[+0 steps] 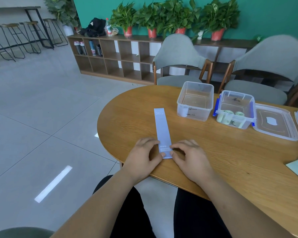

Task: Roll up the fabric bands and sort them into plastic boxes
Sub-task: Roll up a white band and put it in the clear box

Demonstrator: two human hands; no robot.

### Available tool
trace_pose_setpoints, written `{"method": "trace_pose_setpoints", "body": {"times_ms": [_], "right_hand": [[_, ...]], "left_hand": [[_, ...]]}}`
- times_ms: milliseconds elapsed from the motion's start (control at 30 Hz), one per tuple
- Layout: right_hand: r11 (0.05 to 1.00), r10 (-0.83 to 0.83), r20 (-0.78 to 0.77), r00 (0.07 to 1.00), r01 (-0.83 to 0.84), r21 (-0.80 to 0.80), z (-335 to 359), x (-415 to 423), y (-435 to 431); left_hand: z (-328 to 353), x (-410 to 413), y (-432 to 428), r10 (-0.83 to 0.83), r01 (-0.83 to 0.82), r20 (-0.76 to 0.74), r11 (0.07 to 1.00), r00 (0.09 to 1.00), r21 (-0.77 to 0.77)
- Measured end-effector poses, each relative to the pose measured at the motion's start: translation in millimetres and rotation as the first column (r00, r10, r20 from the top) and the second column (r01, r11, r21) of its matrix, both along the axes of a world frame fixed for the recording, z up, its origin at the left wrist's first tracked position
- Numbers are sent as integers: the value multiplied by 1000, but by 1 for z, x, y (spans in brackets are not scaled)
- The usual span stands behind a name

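Now both hands pinch near end of lilac band (162,129) flat on desk (230,157): left hand (144,152), right hand (187,155) fingers closed on edge. Rolling not begun; next, curl end tightly away.

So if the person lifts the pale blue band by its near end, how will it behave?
Probably floppy: the pale blue band lies thin and flat on the table, so it would likely droop. It looks light. Once rolled, like the green rolls, it may roll away.
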State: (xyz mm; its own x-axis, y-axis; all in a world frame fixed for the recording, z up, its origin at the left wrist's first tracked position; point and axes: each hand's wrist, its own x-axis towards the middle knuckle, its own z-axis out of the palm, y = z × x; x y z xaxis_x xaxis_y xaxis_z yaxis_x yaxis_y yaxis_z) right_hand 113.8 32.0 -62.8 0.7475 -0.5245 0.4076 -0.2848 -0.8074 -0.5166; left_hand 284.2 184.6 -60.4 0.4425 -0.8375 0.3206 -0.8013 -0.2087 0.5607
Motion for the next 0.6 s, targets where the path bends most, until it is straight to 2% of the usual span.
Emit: {"method": "trace_pose_setpoints", "body": {"times_ms": [233,600], "right_hand": [[998,39,9,999,-38,-46,-1,0,1],[995,85,2,996,-85,-51,5,-4,6]], "left_hand": [[-1,3,3,-38,38,8,999,999,-9],[-1,-4,7,-70,74,43,992,997,-105]]}}
